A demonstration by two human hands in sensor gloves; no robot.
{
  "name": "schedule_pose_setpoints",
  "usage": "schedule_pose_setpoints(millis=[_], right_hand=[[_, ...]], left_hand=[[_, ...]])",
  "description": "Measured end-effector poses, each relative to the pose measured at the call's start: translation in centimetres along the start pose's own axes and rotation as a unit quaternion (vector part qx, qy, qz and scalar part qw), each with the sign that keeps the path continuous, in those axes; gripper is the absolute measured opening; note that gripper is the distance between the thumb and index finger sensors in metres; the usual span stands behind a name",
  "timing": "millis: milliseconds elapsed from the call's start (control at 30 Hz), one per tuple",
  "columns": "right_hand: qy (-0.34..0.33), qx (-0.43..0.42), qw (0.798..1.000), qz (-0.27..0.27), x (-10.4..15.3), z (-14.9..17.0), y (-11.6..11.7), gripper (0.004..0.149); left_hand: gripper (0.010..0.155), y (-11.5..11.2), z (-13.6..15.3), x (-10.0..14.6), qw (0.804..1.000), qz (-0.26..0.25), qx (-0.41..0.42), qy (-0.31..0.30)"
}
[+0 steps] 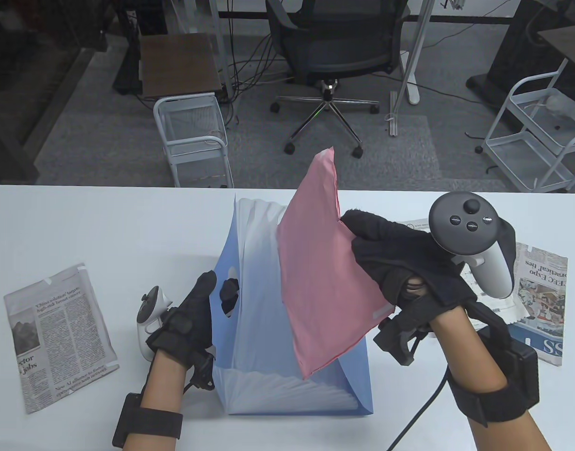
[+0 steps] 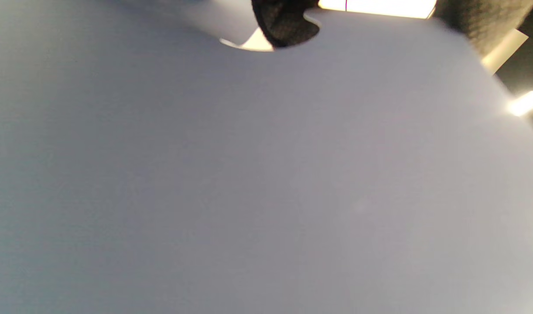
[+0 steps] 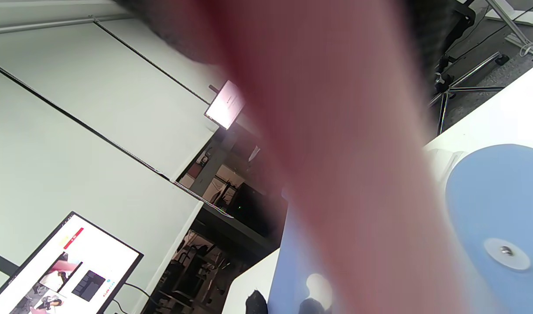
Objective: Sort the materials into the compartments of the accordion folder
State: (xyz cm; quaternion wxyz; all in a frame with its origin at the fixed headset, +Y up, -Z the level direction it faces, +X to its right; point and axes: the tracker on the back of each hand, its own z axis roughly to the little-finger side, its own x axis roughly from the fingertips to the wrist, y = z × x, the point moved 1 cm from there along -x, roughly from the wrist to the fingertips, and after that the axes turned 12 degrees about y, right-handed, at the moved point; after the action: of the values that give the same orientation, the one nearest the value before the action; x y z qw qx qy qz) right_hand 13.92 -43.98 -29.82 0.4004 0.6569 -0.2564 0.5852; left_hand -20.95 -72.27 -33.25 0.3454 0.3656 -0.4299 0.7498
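A light blue accordion folder (image 1: 268, 338) stands open on the white table (image 1: 104, 225), its white pleats fanned out. My left hand (image 1: 198, 300) grips its left wall, with fingertips (image 1: 229, 291) poking through the cutout. In the left wrist view that wall (image 2: 249, 174) fills the frame, a fingertip (image 2: 286, 26) at the cutout. My right hand (image 1: 390, 253) holds a pink envelope (image 1: 325, 268) by its right edge, tilted, its lower corner down among the folder's pleats. The envelope (image 3: 336, 152) is a close blur in the right wrist view, next to the folder's flap (image 3: 497, 205).
A folded newspaper (image 1: 57, 333) lies on the table at the left. Another newspaper (image 1: 541, 300) lies at the right, partly under my right hand. An office chair (image 1: 334, 51) and white wire carts (image 1: 193, 136) stand on the floor beyond the table's far edge.
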Motion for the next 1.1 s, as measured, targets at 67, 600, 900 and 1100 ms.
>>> schedule_pose_setpoints(millis=[67, 600, 900, 1100], right_hand=[[0.002, -0.007, 1.000, -0.003, -0.3, 0.1, 0.2, 0.046], [0.000, -0.034, 0.999, 0.009, -0.9, 0.6, 0.8, 0.046], [0.005, -0.018, 1.000, 0.007, -1.0, 1.4, 1.7, 0.047], [-0.003, -0.042, 0.999, 0.010, -1.0, 1.2, 1.2, 0.047]], left_hand=[[0.069, 0.0, 0.0, 0.0, 1.000, 0.000, 0.000, 0.000], [0.069, -0.1, 0.0, -0.1, 1.000, 0.002, -0.001, 0.001], [0.069, -0.1, 0.1, -0.1, 1.000, 0.002, -0.003, 0.001], [0.069, -0.1, 0.1, -0.1, 1.000, 0.004, -0.001, 0.001]])
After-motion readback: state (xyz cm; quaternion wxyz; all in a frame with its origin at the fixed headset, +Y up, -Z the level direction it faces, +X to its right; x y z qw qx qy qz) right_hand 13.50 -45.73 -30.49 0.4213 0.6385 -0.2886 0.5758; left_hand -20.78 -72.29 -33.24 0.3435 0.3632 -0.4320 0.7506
